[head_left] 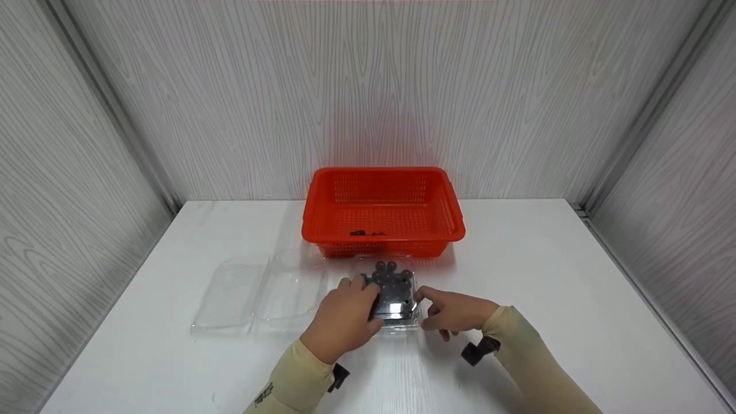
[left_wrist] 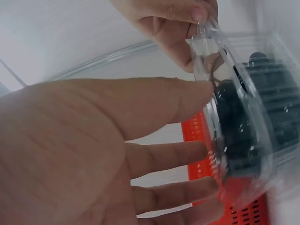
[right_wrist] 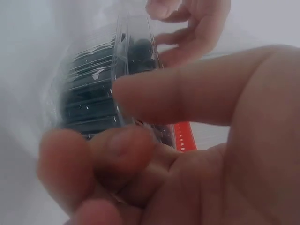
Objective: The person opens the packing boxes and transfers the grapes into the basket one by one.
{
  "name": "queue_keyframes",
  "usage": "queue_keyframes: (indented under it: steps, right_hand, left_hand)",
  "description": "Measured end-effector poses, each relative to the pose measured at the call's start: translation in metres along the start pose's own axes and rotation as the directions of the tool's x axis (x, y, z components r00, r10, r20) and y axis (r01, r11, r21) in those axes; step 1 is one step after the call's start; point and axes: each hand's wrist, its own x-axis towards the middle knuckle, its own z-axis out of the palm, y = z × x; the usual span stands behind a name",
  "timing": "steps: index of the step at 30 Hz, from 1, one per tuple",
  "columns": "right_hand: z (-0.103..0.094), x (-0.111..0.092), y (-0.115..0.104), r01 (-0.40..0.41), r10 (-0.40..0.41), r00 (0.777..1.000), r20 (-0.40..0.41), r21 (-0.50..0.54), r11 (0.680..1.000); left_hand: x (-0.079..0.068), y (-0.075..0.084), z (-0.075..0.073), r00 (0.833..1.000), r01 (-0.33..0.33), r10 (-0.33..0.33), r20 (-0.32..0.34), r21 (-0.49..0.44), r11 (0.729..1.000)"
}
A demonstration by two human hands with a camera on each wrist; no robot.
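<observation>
A clear plastic clamshell box (head_left: 409, 315) filled with dark, round, grape-like fruit (head_left: 391, 280) lies in front of the basket. Over its left part reaches my left hand (head_left: 345, 315), thumb toward the near edge. In the left wrist view its fingers (left_wrist: 168, 157) are spread and nearly straight, with the tips at the box's side. From the right, my right hand (head_left: 457, 310) pinches the box's rim near the front right corner between thumb and index finger; its other fingers are curled below. Part of the fruit is hidden behind the left hand.
A red perforated basket (head_left: 402, 248) stands just behind the box, with a few small dark pieces (head_left: 359, 233) inside near its front wall. Left of the box lies another clear plastic clamshell (head_left: 230, 294), opened flat. Pale panels (head_left: 374, 86) enclose the white table (head_left: 535, 276).
</observation>
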Motion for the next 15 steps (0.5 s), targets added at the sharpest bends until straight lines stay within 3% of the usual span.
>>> queue_keyframes:
  steps: [5,15]
  right_hand:
    - [-0.001,0.003,0.002,0.003,-0.003,1.000,0.002,0.012,1.000]
    - [-0.002,0.003,0.001,0.002,-0.002,1.000,-0.001,0.041,0.999]
  left_hand:
    - [0.012,0.007,0.013,0.998,-0.059,0.059,-0.013,-0.002,0.998]
    - [0.022,0.024,0.030,1.000,0.009,-0.009,-0.002,0.025,1.000]
